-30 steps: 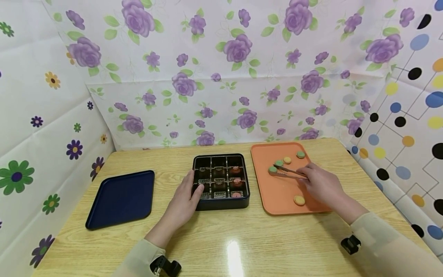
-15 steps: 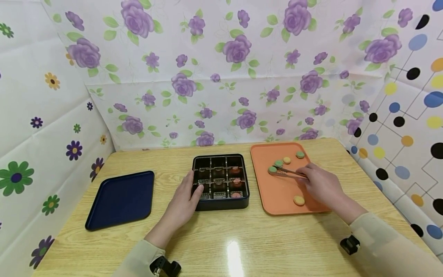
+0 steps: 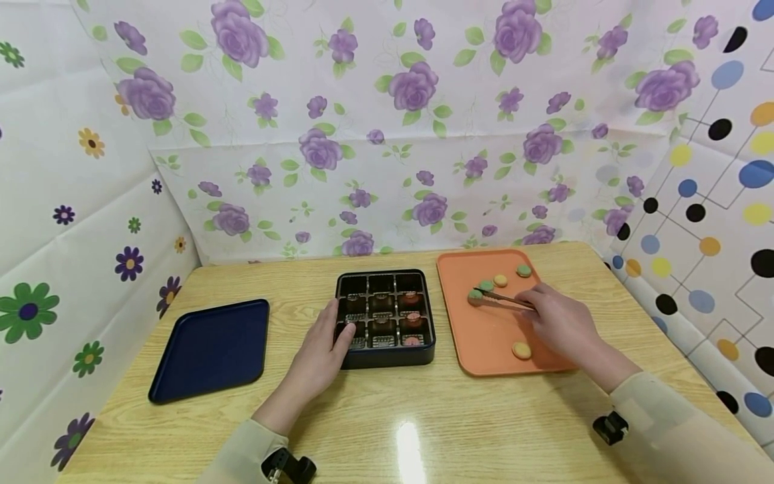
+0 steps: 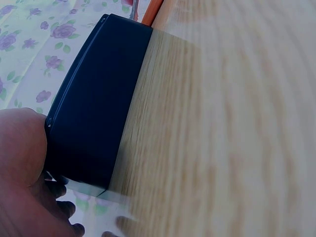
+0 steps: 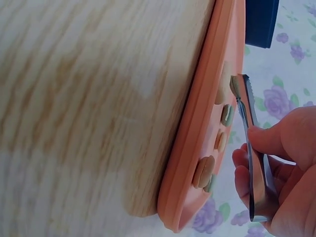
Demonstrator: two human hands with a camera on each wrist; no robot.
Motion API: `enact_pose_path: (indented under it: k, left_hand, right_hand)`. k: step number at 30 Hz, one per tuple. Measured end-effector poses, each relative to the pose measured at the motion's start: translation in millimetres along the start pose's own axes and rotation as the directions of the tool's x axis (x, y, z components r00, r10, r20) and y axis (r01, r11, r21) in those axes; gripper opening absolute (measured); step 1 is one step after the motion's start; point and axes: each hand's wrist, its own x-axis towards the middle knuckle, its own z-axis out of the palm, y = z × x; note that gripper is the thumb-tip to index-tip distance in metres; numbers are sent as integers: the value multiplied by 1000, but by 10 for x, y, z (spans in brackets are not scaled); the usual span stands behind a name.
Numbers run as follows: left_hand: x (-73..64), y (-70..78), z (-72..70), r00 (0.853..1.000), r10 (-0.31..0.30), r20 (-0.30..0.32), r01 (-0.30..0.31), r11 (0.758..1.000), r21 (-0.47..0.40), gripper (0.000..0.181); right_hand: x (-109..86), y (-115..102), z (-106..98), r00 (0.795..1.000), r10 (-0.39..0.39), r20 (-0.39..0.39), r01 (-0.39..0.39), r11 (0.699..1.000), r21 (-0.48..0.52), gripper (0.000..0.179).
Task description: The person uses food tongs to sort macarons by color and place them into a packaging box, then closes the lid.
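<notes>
My right hand (image 3: 559, 319) holds metal tongs (image 5: 256, 158) over the orange tray. In the head view the tong tips straddle a green macaron (image 3: 474, 295) at the tray's left side. Just behind it lies another green macaron (image 3: 486, 286), with a yellow macaron (image 3: 500, 280) and a further green one (image 3: 523, 270) beyond. A yellow macaron (image 3: 521, 350) lies nearer the front. My left hand (image 3: 317, 349) rests against the left side of a black box (image 3: 387, 357), thumb at the near-left rim. Red and pink macarons (image 3: 412, 316) sit in the box's right-hand compartments.
The orange tray (image 3: 490, 349) stands right of the box on a wooden table (image 3: 363, 430). A dark blue tray (image 3: 211, 349) lies at the left. Flower-patterned cloth (image 3: 375, 175) hangs behind the table, with dotted cloth (image 3: 701, 282) along the right.
The tong tips have shifted slightly left around the left green macaron. My left hand and the box stay in place.
</notes>
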Motion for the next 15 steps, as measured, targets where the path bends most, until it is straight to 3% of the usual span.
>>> enact_pose_path:
  k: [15]
  left_hand:
    - [1, -9, 3, 1000, -1, -1, 1, 1000, -9, 83]
  right_hand:
    - [-11, 8, 39, 1000, -8, 2, 8, 1000, -15, 21]
